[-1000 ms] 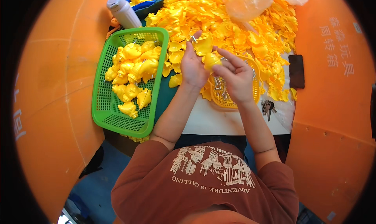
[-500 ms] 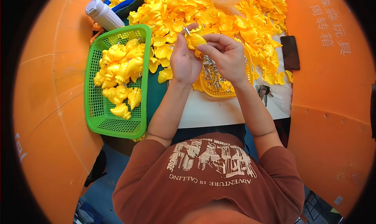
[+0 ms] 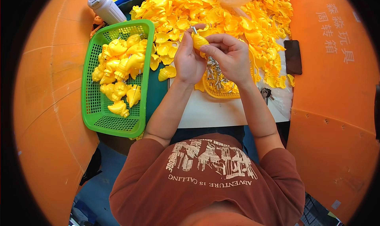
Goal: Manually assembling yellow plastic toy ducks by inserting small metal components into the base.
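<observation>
Between my two hands is a rounded yellow plastic piece (image 3: pixel 199 41) with a metal pin (image 3: pixel 194 30) standing out of its top. My left hand (image 3: pixel 189 62) cups it from the left, fingers curled behind it and partly hidden. From the right, my right hand (image 3: pixel 229 58) pinches the piece between thumb and fingers. Below them sits a yellow basket (image 3: pixel 223 95) holding many short metal pins (image 3: pixel 215 77), partly covered by my right hand. To the left, a green basket (image 3: pixel 114 129) holds several yellow assembled pieces (image 3: pixel 122 60).
A large heap of yellow plastic shells (image 3: pixel 174 10) covers the far table. A pale lidded bottle (image 3: pixel 107 8) stands behind the green basket. At right lie a dark phone (image 3: pixel 293 57) and keys (image 3: pixel 266 93). Orange panels (image 3: pixel 328 119) flank both sides.
The whole view has shifted slightly. Both hands keep nearly the same hold on the yellow piece, and the pin still stands up from it.
</observation>
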Demonstrator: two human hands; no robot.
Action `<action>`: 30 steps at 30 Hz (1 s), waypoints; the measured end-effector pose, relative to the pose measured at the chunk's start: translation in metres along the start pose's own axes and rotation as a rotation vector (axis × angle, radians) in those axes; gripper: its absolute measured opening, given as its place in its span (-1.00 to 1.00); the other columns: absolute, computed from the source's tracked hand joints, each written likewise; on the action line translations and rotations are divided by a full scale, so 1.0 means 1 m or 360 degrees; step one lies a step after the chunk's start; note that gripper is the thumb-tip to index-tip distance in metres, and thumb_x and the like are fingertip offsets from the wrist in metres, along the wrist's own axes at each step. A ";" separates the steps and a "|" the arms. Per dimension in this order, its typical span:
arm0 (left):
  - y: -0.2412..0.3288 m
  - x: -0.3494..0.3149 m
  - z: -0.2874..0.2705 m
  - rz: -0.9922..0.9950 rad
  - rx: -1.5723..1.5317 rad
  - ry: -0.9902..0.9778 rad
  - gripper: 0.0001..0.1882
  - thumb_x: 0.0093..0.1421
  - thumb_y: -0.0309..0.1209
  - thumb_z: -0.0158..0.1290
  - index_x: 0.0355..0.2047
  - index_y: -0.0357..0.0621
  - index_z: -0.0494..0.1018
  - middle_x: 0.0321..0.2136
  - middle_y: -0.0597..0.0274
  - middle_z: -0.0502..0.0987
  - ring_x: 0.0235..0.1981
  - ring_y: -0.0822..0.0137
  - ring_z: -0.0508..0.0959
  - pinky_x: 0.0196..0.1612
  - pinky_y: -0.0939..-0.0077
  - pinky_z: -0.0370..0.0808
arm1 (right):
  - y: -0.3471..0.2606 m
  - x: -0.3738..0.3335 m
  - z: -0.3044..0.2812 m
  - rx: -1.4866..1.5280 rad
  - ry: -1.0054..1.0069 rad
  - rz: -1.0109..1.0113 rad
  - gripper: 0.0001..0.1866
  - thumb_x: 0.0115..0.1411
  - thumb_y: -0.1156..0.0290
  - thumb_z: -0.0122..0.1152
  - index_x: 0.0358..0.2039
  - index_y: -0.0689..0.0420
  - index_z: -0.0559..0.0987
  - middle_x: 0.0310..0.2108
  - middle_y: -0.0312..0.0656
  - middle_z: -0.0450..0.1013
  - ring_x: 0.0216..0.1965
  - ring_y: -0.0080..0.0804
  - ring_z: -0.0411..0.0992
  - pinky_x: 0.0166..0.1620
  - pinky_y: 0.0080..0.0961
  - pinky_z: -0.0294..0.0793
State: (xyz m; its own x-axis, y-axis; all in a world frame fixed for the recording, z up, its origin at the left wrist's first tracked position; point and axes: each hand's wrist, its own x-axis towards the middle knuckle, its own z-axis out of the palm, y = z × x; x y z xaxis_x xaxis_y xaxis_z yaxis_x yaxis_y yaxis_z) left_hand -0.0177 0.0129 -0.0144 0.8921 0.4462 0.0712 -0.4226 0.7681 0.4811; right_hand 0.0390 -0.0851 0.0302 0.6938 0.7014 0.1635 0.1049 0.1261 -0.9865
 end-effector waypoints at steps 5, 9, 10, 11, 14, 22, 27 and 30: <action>0.002 0.000 -0.004 -0.0100 -0.0178 -0.0059 -0.56 0.35 -0.13 -0.46 0.03 -0.15 0.18 -0.13 0.03 0.39 -0.11 0.19 0.41 0.03 0.32 0.30 | 0.005 -0.001 -0.001 -0.0181 0.0005 -0.0072 -0.81 0.05 0.61 0.20 -0.29 0.36 0.51 -0.40 -0.17 0.51 -0.34 -0.56 0.47 -0.26 -0.68 0.44; 0.000 0.000 -0.005 -0.0122 -0.0169 -0.0131 -0.57 0.35 -0.13 -0.47 0.02 -0.14 0.18 -0.16 0.04 0.38 -0.13 0.18 0.41 0.01 0.29 0.33 | 0.001 -0.002 0.002 -0.0330 0.0040 -0.0097 -0.82 0.03 0.60 0.22 -0.31 0.35 0.52 -0.43 -0.16 0.52 -0.39 -0.57 0.47 -0.28 -0.68 0.45; 0.000 0.001 -0.005 -0.0052 -0.0078 -0.0102 -0.57 0.35 -0.13 -0.47 0.02 -0.14 0.18 -0.17 0.04 0.39 -0.13 0.17 0.41 0.00 0.28 0.33 | 0.002 -0.001 0.005 -0.0273 0.0083 -0.0091 -0.82 0.02 0.59 0.22 -0.32 0.34 0.53 -0.45 -0.17 0.52 -0.41 -0.58 0.47 -0.30 -0.68 0.45; -0.004 0.001 -0.002 0.0009 -0.0022 -0.0064 -0.56 0.35 -0.11 -0.48 0.02 -0.13 0.17 -0.18 0.04 0.38 -0.14 0.17 0.41 -0.01 0.27 0.34 | 0.002 0.000 0.007 -0.0278 0.0089 -0.0089 -0.82 0.02 0.59 0.22 -0.32 0.34 0.53 -0.45 -0.17 0.52 -0.41 -0.58 0.47 -0.30 -0.68 0.45; -0.010 0.000 0.007 0.0136 0.0045 0.0036 -0.56 0.35 -0.11 -0.47 0.00 -0.16 0.18 -0.21 0.02 0.39 -0.17 0.24 0.44 -0.04 0.36 0.37 | 0.003 0.001 0.014 -0.0291 0.0219 -0.0117 -0.82 0.02 0.57 0.23 -0.32 0.33 0.53 -0.45 -0.20 0.53 -0.44 -0.58 0.47 -0.31 -0.68 0.44; -0.002 0.013 -0.007 -0.0016 -0.0220 0.0457 -0.51 0.34 -0.07 -0.47 0.01 -0.18 0.21 -0.18 0.06 0.40 -0.18 0.21 0.42 -0.11 0.37 0.37 | 0.024 0.034 -0.001 -0.0127 0.0190 -0.0130 -0.82 0.06 0.53 0.19 -0.29 0.29 0.55 -0.45 -0.24 0.50 -0.42 -0.66 0.41 -0.38 -0.71 0.40; 0.004 0.022 -0.022 0.0043 -0.0158 0.0456 -0.50 0.33 -0.05 -0.46 -0.03 -0.20 0.23 -0.19 0.09 0.42 -0.20 0.15 0.43 -0.25 0.39 0.34 | 0.053 0.100 -0.061 -0.1828 0.0348 -0.0538 -0.77 0.09 0.33 0.17 -0.25 0.14 0.56 -0.37 -0.05 0.51 -0.40 -0.19 0.50 -0.30 -0.40 0.46; 0.003 0.024 -0.032 -0.0021 -0.0201 0.0473 -0.51 0.33 -0.06 -0.46 0.00 -0.17 0.22 -0.17 0.11 0.41 -0.22 0.12 0.44 -0.26 0.38 0.35 | 0.052 0.114 -0.030 -0.1989 0.0130 -0.0181 -0.70 0.07 0.18 0.15 -0.25 0.09 0.55 -0.34 0.04 0.48 -0.32 -0.01 0.46 -0.25 -0.23 0.45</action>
State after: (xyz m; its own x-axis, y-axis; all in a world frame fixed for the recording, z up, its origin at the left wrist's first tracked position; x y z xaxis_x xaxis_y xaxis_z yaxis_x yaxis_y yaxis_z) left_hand -0.0031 0.0409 -0.0393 0.8199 0.5359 -0.2014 -0.4442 0.8174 0.3668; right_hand 0.1454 -0.0198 -0.0026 0.6740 0.6790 0.2910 0.7377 -0.5980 -0.3134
